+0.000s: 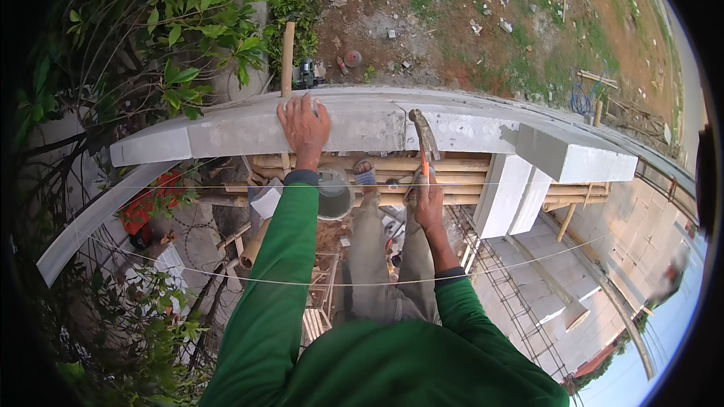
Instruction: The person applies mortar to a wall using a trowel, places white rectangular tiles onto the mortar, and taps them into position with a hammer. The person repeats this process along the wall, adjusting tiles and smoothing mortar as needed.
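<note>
A row of pale grey blocks [362,130] runs across the top of the wall in front of me. My left hand [303,124] rests on a block left of centre, fingers spread over its surface. My right hand [427,200] grips the orange handle of a hammer [420,136], held upright with its metal head against the face of the blocks, just right of a vertical joint. Two separate white blocks [505,192] stand below the row on the right, and another block [575,154] sits at that end.
Bamboo poles [460,188] form a platform below, with my sandalled feet on them. A thin string [369,284] crosses before me. A bucket [332,203] is below; branches [181,75] crowd the left. A rebar cage [513,305] and littered ground [467,30] lie beyond the platform.
</note>
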`<state>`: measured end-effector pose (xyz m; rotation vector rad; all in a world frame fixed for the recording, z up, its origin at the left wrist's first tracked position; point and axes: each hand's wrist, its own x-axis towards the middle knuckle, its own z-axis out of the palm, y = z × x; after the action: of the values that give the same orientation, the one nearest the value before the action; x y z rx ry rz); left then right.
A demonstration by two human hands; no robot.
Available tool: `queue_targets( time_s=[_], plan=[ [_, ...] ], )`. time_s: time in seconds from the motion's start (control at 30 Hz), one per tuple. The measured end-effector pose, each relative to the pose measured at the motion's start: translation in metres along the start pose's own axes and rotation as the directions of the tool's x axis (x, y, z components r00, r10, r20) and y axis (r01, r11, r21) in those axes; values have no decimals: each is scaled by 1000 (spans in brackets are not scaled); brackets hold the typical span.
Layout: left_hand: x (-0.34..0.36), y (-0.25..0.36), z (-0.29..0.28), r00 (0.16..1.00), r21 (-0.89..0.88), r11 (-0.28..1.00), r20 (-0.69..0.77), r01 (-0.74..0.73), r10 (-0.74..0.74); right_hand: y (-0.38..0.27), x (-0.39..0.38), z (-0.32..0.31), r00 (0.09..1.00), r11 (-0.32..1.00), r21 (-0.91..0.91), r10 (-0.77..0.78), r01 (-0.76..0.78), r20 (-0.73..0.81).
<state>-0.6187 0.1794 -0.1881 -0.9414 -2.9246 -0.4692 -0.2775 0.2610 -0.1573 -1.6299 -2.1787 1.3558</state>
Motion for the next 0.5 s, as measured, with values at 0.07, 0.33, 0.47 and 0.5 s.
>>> queue_targets(
  time_s=[0.07, 0.33, 0.47, 0.5],
  plan=[
    [4, 1, 3, 1000, -3, 1000, 4, 13, -13, -29, 13, -10, 986, 994, -43, 108, -103, 128],
    [2, -2, 2, 1000, 7, 1000, -23, -8, 8, -21, 5, -13, 993, 991, -88, -95, 101, 69],
    [3, 0, -1, 1000, -21, 1000, -9, 1, -2, -13, -2, -22, 985, 997, -55, 67, -59, 158],
    [7, 0, 0, 1000, -31, 999, -29, -7, 6, 1, -4, -18, 991, 998, -60, -23, 31, 135]
  ],
)
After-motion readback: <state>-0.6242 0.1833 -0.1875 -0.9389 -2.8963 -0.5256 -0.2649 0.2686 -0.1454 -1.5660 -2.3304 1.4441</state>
